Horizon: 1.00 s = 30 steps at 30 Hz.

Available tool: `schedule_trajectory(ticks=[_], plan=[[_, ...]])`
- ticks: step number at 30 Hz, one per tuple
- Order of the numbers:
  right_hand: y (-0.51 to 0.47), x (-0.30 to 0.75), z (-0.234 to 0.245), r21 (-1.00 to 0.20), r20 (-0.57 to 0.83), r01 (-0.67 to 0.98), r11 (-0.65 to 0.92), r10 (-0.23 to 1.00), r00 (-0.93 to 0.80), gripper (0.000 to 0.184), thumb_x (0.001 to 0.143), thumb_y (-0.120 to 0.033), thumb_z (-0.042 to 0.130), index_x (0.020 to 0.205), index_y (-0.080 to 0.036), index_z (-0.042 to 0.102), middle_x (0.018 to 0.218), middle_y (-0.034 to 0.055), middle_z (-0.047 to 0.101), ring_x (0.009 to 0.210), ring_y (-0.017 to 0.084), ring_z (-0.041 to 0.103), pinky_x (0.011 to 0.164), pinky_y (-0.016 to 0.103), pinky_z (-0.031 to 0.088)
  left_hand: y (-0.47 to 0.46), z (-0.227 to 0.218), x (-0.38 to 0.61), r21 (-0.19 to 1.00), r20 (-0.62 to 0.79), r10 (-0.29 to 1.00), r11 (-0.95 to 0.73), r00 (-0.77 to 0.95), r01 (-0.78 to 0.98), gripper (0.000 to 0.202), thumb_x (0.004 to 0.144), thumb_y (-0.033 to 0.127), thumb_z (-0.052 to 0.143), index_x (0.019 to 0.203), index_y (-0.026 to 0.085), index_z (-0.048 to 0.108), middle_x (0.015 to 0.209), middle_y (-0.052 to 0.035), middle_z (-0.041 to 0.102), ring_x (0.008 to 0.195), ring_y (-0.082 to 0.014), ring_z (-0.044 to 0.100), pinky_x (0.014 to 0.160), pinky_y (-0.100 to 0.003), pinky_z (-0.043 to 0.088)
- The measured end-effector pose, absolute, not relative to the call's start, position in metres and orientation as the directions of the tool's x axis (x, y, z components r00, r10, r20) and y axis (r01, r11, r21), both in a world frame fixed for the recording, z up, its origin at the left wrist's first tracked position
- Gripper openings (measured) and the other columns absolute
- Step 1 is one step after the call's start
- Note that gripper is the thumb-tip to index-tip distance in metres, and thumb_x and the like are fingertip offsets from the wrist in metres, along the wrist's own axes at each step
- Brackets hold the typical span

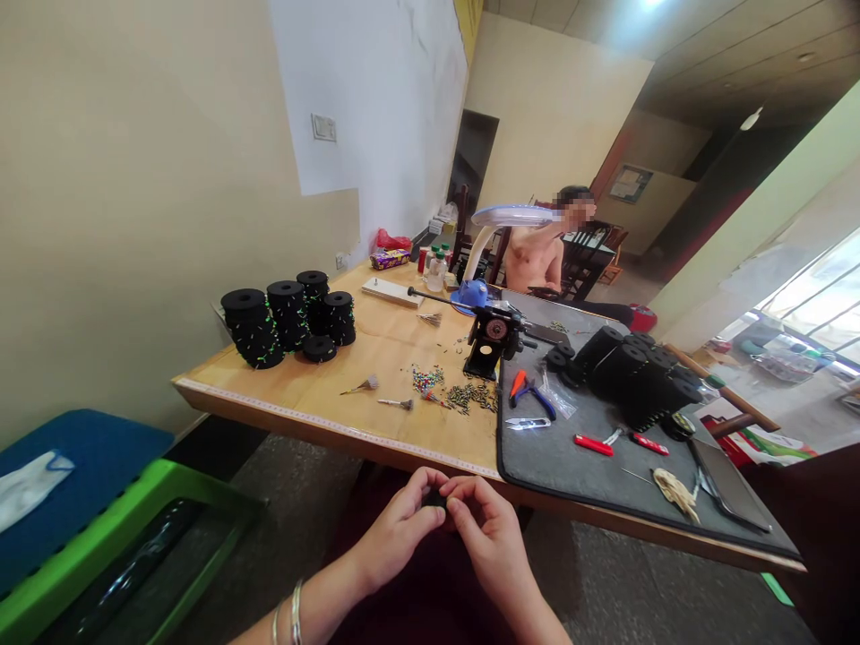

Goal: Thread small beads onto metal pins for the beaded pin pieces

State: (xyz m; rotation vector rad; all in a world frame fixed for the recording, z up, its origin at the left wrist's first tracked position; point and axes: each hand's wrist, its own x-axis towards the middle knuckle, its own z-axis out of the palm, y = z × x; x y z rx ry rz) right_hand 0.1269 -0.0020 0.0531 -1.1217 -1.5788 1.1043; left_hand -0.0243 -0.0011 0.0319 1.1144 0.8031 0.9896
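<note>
My left hand (398, 528) and my right hand (487, 528) meet below the front edge of the wooden table (322, 376), fingertips pinched together on a small black piece (435, 499) that I cannot make out clearly. Both hands are closed around it. Thin bracelets circle my left wrist. On the table ahead stand stacks of black spools (286, 318) at the left, a small black winding machine (494, 339) in the middle, and scattered small beads and metal bits (457, 390) in front of it.
A grey mat (578, 457) carries more black spools (638, 372), pliers (528, 391), red lighters (594, 445) and a dark tablet (729, 488). A person sits at the table's far end behind a lamp (511, 215). A green and blue stool (100, 511) stands at my left.
</note>
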Motion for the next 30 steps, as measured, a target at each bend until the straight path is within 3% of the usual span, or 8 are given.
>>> schedule_trajectory(ticks=[8, 11, 15, 21, 30], plan=[[0.001, 0.126, 0.054, -0.97, 0.127, 0.176, 0.169, 0.966, -0.224, 0.014, 0.081, -0.027, 0.061, 0.071, -0.018, 0.06, 0.082, 0.0059, 0.065, 0.081, 0.02, 0.061, 0.075, 0.03, 0.048, -0.003, 0.027, -0.023, 0.95, -0.076, 0.935, 0.174, 0.347, -0.26, 0.023, 0.073, 0.017, 0.05, 0.095, 0.021, 0.045, 0.093, 0.0001, 0.048, 0.087, -0.0159, 0.044, 0.076, -0.029, 0.036], [0.004, 0.13, 0.049, -1.0, 0.014, 0.022, 0.021, 0.965, -0.263, 0.019, 0.076, -0.034, 0.068, 0.072, -0.018, 0.058, 0.085, 0.0055, 0.065, 0.076, 0.019, 0.062, 0.066, 0.029, 0.051, -0.003, 0.027, -0.023, 0.933, -0.11, 0.921, 0.225, 0.374, -0.28, 0.03, 0.071, 0.018, 0.051, 0.099, 0.023, 0.041, 0.096, 0.0004, 0.049, 0.081, -0.0135, 0.044, 0.07, -0.027, 0.035], [0.012, 0.141, 0.041, -0.966, -0.124, -0.163, -0.201, 0.913, -0.39, 0.026, 0.078, -0.038, 0.067, 0.092, -0.018, 0.059, 0.093, 0.0054, 0.066, 0.057, 0.011, 0.061, 0.053, 0.024, 0.05, -0.002, 0.029, -0.024, 0.908, -0.149, 0.888, 0.297, 0.434, -0.296, 0.037, 0.068, 0.019, 0.051, 0.102, 0.023, 0.039, 0.097, -0.0002, 0.052, 0.069, -0.0103, 0.042, 0.061, -0.025, 0.031], [0.019, 0.147, 0.041, -0.969, -0.159, -0.092, -0.228, 0.866, -0.474, 0.024, 0.078, -0.038, 0.067, 0.086, -0.016, 0.061, 0.098, 0.0055, 0.066, 0.045, 0.004, 0.056, 0.042, 0.016, 0.043, -0.001, 0.033, -0.025, 0.884, -0.177, 0.864, 0.35, 0.472, -0.309, 0.035, 0.064, 0.018, 0.052, 0.097, 0.022, 0.039, 0.095, 0.0008, 0.051, 0.061, -0.0078, 0.034, 0.056, -0.024, 0.024], [0.02, 0.147, 0.049, -0.977, -0.16, -0.039, -0.211, 0.836, -0.525, 0.023, 0.078, -0.037, 0.066, 0.081, -0.016, 0.06, 0.1, 0.0059, 0.067, 0.039, 0.001, 0.051, 0.037, 0.013, 0.035, 0.001, 0.035, -0.026, 0.871, -0.174, 0.843, 0.373, 0.509, -0.32, 0.034, 0.061, 0.015, 0.052, 0.093, 0.022, 0.043, 0.088, 0.0029, 0.043, 0.063, -0.0079, 0.033, 0.053, -0.023, 0.024]])
